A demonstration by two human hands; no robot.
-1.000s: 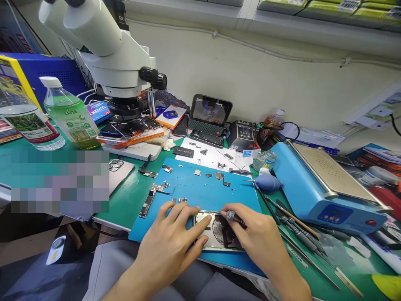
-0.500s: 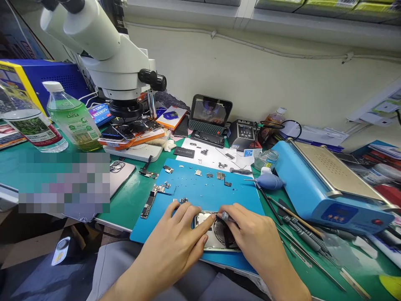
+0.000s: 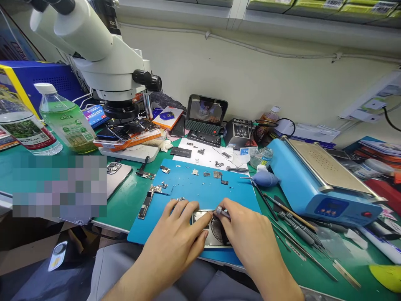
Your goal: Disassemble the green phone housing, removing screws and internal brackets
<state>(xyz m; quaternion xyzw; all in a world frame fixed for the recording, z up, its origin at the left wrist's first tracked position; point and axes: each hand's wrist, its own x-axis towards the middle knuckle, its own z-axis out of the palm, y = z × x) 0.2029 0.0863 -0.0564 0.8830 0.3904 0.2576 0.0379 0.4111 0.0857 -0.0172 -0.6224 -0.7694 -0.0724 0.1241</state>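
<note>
A phone housing (image 3: 209, 239) with its inside facing up and a dark round coil lies on the blue mat (image 3: 184, 172) in front of me. My left hand (image 3: 179, 232) rests over its left side, fingers stretched and apart, the index fingertip at the top edge. Pinched in my right hand (image 3: 247, 236) is a small grey screwdriver (image 3: 223, 212), held at that same edge beside the left index finger. Its tip is hidden by my fingers. Behind my hands, small phone parts and a logic board strip (image 3: 145, 205) lie on the mat.
To the left stand a microscope (image 3: 103, 69) and two bottles, one a green bottle (image 3: 67, 119). A pinkish phone (image 3: 117, 179) lies left of the mat. A blue heating plate machine (image 3: 316, 188), an air blower (image 3: 266, 179), tweezers (image 3: 308, 255) and brushes occupy the right. A lit screen (image 3: 206, 110) stands behind.
The whole view has shifted slightly. My right hand has tilted the screwdriver a little at the housing's top edge; my left hand keeps nearly the same place.
</note>
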